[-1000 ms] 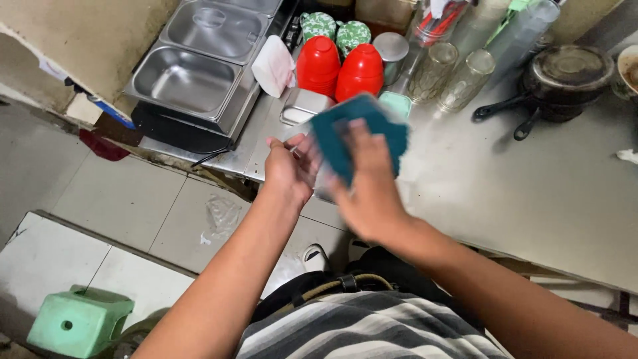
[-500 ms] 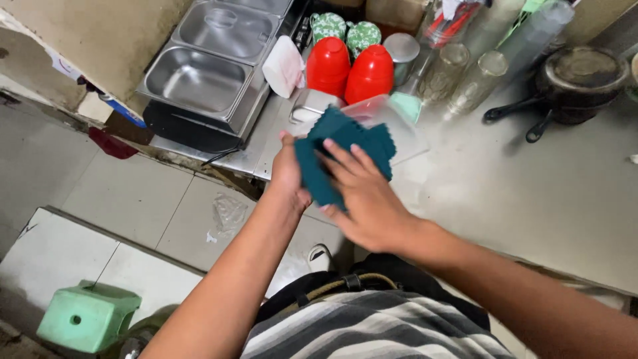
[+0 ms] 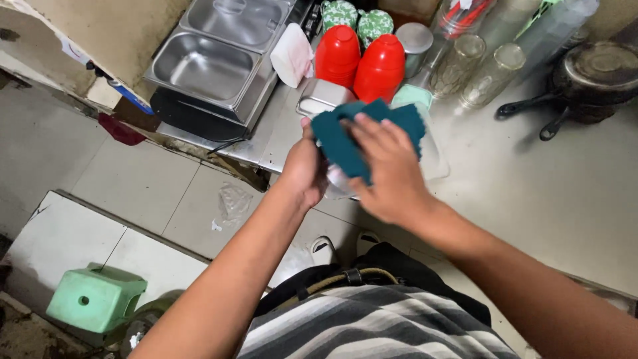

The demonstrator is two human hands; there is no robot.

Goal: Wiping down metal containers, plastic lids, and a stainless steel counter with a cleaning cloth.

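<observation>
My left hand [image 3: 304, 169] grips a small clear object [image 3: 337, 183] that is mostly hidden, held over the front edge of the steel counter [image 3: 531, 193]. My right hand [image 3: 389, 169] presses a dark teal cloth [image 3: 345, 136] against that object, fingers spread over the cloth. What the clear thing is I cannot tell; only a pale glassy part shows under the cloth. Both hands are close together in the middle of the view.
Two red plastic bottles [image 3: 359, 60], green-patterned cups [image 3: 355, 20], clear glasses [image 3: 475, 70] and a small steel tin [image 3: 322, 96] stand behind the hands. Steel trays [image 3: 206, 66] sit at left, a dark pan [image 3: 588, 76] at right. A green stool [image 3: 96, 296] stands on the tiled floor.
The cloth and my right hand have shifted across the held object, from up-right toward the left and back, in a rubbing motion. My left hand keeps its grip.
</observation>
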